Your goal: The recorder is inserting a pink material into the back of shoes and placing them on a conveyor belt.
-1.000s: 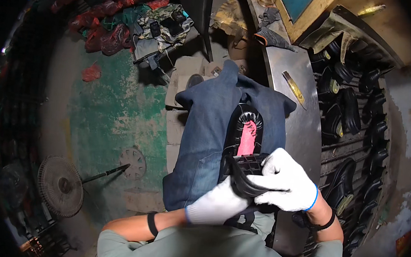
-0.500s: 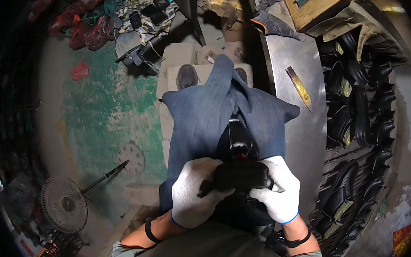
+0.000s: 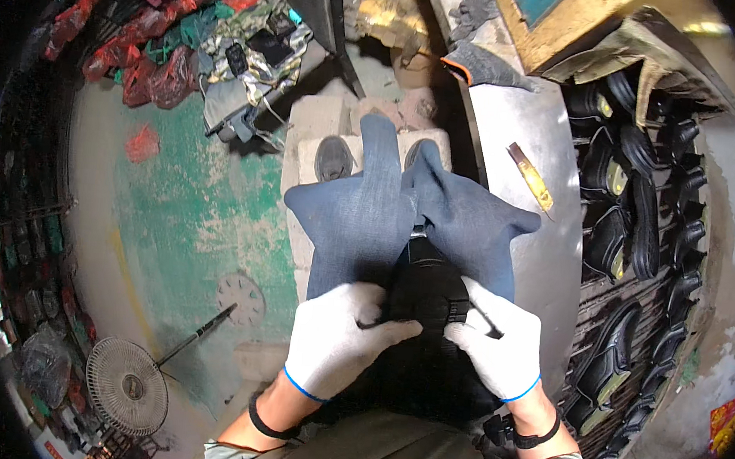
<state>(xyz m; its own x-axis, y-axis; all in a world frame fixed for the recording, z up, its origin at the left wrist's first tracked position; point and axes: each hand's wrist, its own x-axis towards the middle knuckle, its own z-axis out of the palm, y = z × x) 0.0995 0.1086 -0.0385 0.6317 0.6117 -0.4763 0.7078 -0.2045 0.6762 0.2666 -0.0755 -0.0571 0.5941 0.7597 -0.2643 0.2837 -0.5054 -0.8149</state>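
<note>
Left hand (image 3: 331, 335), right hand (image 3: 502, 345) both clamped on sole (image 3: 433, 297); seems laid over shoe (image 3: 420, 249), too dark to tell if joined.

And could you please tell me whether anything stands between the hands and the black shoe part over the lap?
Nothing visible does: the gloved left hand and right hand hold the black shoe part from either side. The narrow yellow tool lies clear, off to the right.
</note>
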